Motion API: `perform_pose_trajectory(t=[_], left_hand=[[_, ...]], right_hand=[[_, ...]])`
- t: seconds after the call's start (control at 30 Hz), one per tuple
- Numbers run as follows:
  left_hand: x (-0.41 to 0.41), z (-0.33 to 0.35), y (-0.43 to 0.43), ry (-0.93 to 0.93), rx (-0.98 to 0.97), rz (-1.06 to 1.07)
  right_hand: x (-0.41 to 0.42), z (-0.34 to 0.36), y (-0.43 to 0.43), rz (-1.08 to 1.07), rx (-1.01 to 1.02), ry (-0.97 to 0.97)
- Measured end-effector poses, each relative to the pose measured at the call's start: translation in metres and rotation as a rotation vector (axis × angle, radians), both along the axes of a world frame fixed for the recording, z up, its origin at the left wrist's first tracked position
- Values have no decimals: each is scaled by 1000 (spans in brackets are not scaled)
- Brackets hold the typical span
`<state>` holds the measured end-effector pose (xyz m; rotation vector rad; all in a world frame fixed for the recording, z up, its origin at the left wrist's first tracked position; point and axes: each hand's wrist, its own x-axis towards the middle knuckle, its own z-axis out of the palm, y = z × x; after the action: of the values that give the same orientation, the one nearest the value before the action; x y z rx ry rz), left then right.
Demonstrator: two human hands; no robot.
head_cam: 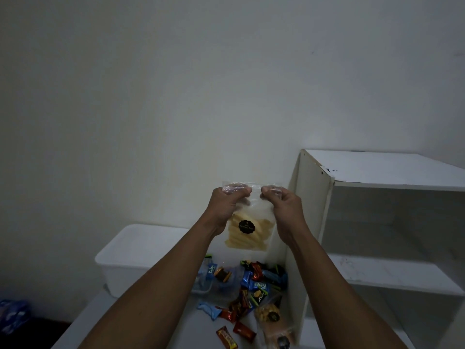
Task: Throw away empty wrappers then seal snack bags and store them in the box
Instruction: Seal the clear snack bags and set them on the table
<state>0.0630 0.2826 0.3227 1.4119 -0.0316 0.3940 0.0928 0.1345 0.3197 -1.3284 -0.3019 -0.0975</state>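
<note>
I hold a clear zip snack bag (251, 230) of pale yellow sticks with a round black label up in front of me. My left hand (227, 205) pinches its top strip on the left, and my right hand (283, 205) pinches it on the right. Below, on the white table (83, 321), lies a heap of small wrapped candies (251, 285) in blue, red and green. Another clear bag of snacks (270, 314) with a black label lies at the table's near right. The white plastic box (125, 258) stands at the back left of the table.
A white shelf unit (377, 222) with open compartments stands right of the table, its side panel close to my right forearm. A plain wall is behind. A blue patterned object (12, 316) sits low at the far left. Loose candy bars (227, 337) lie near the table's front.
</note>
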Motion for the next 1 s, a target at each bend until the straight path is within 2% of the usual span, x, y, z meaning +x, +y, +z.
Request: perform_pose_trajectory(t=[0.33,0.6,1.0], left_hand=[[-6,1,3,-17,-5,-11],[-7,3,2,-60,-154,89],[-9,8,-8,-55,-95,99]], right_hand=[[-7,5,2,39,-15,-33],[-7,9,3,-38,97,28],[-5,7,0,-44,40,-26]])
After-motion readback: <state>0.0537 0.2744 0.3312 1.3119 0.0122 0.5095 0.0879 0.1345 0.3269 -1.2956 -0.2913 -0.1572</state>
